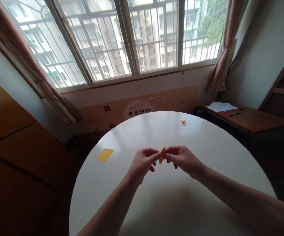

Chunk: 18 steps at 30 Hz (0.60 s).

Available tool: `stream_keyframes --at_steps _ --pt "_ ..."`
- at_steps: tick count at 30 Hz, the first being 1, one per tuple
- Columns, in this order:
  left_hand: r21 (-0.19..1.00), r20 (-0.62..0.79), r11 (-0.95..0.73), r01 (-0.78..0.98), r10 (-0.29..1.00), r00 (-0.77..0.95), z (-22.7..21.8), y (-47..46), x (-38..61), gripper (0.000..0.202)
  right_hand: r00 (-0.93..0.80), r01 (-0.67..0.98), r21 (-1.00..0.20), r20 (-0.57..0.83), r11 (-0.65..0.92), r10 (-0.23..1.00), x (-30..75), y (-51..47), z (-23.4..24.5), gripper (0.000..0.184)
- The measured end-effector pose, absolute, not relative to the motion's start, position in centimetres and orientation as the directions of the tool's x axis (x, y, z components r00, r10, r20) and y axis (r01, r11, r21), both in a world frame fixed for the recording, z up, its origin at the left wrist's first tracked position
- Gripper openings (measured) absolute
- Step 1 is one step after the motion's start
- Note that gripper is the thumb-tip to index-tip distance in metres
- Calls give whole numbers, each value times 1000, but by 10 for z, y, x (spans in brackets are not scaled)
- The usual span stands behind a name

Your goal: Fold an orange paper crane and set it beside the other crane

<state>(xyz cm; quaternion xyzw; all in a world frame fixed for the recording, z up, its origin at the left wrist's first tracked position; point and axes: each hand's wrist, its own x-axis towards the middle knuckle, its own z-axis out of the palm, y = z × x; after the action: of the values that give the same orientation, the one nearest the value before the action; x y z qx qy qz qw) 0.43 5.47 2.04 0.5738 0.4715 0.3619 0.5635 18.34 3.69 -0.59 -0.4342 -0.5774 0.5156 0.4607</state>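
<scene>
Between my two hands is a small folded piece of orange-yellow paper [161, 159], held above the white round table [142, 203]. My left hand [144, 162] pinches its left side between thumb and forefinger. From the other side, my right hand [181, 157] pinches it the same way. The fingertips of both hands nearly meet and hide the middle of the paper. A small folded paper figure [183, 122], orange with a pointed shape, stands near the far edge of the table. To the left lies a flat stack of yellow paper squares [105, 155].
A wooden side table [257, 119] at the right carries white sheets [222, 106] and a dark pen [234, 114]. Beyond the table are a printed cardboard panel [87, 113] and barred windows with curtains [220, 70]. A wooden cabinet [11, 141] stands on the left.
</scene>
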Motion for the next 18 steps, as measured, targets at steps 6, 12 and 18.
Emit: stream_keyframes --at_steps 6,12,18 --pt "991 -54 18 135 960 273 19 55 4 27 -213 -5 -999 54 54 976 183 38 -7 29" --pt "978 44 -102 184 954 297 20 54 4 33 -184 -38 -999 41 35 982 184 38 -4 23" --pt "995 -89 67 77 936 340 23 54 3 32 -193 -47 -998 46 38 980 183 37 -1 23"
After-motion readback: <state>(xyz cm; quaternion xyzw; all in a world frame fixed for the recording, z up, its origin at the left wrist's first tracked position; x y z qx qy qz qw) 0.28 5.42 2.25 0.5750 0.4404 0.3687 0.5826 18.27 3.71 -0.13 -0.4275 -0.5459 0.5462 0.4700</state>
